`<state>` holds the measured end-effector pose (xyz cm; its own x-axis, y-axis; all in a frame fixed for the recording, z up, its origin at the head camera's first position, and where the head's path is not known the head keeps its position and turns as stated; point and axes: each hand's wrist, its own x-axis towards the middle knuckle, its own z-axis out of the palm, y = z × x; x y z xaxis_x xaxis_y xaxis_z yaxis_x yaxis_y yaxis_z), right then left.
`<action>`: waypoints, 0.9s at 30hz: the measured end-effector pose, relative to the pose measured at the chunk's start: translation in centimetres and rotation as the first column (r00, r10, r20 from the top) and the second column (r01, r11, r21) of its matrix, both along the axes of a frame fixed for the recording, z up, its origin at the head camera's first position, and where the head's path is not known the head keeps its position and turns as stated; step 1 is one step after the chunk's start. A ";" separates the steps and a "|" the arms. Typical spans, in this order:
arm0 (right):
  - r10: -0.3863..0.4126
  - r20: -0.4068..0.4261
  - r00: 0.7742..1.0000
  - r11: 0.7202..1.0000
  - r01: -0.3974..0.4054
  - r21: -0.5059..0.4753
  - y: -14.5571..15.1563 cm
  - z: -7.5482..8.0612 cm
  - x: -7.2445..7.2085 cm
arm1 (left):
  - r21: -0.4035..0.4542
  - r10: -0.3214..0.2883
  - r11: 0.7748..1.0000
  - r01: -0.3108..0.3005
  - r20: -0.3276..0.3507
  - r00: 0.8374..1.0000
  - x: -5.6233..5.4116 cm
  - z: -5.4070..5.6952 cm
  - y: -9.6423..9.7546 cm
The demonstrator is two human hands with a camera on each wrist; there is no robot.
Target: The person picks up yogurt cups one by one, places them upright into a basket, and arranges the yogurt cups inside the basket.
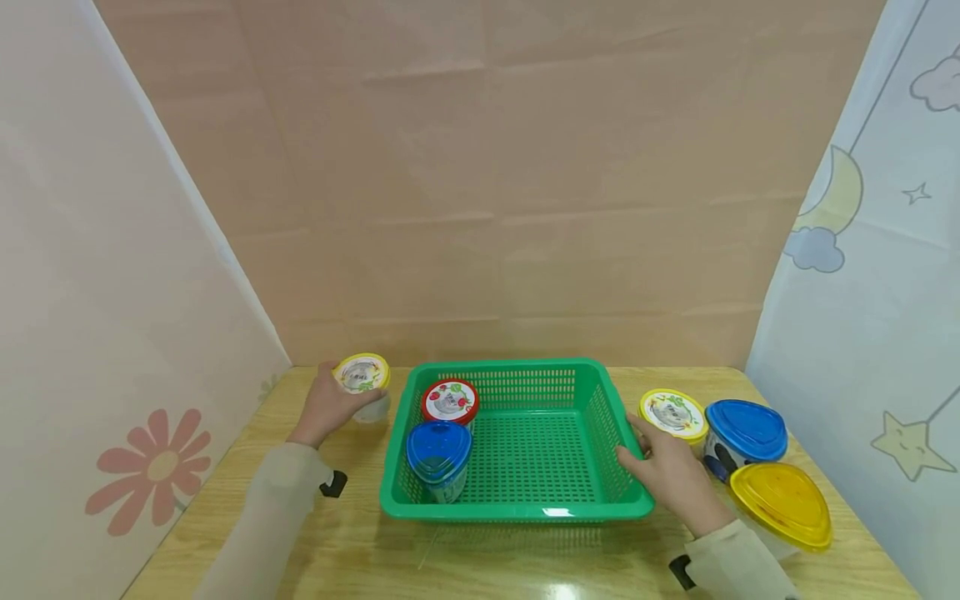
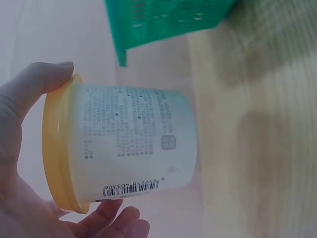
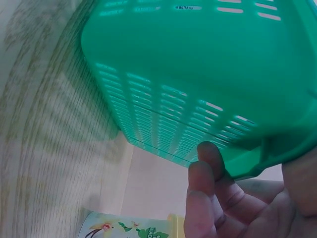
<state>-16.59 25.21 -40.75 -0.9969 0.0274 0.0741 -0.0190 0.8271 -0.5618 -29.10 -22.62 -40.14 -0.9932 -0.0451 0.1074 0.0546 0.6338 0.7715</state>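
Observation:
My left hand (image 1: 330, 404) holds a white tub with a yellow lid (image 1: 362, 373), left of the green basket (image 1: 517, 511). The left wrist view shows the thumb and fingers on either side of the lid; printed text and a barcode cover the white tub (image 2: 131, 144), which appears raised off the table. At the basket's right side my right hand (image 1: 667, 467) grips the rim, its curled fingers (image 3: 200, 198) under the rim outside the wall, the thumb partly hidden. Inside the basket, on the left, stand a red-lidded tub (image 1: 450, 402) and a blue-lidded tub (image 1: 439, 450).
To the right of the basket stand another yellow-lidded round tub (image 1: 673, 413), a blue-lidded container (image 1: 747, 429) and a larger yellow-lidded container (image 1: 782, 504). Everything rests on a wooden table (image 1: 360, 550). A brown backdrop (image 1: 487, 208) and patterned side sheets enclose it.

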 end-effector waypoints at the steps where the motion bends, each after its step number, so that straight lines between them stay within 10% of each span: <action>1: 0.000 0.001 1.000 1.000 0.000 -0.001 0.0 0.0 0.0 | 0.003 0.000 1.000 0.000 -0.006 1.000 0.0 0.3 0.2; 27: 0.014 0.001 1.000 1.000 -0.014 0.000 0.2 -0.1 0.0 | -0.034 -0.016 0.999 0.011 -0.131 0.991 1.4 5.6 5.2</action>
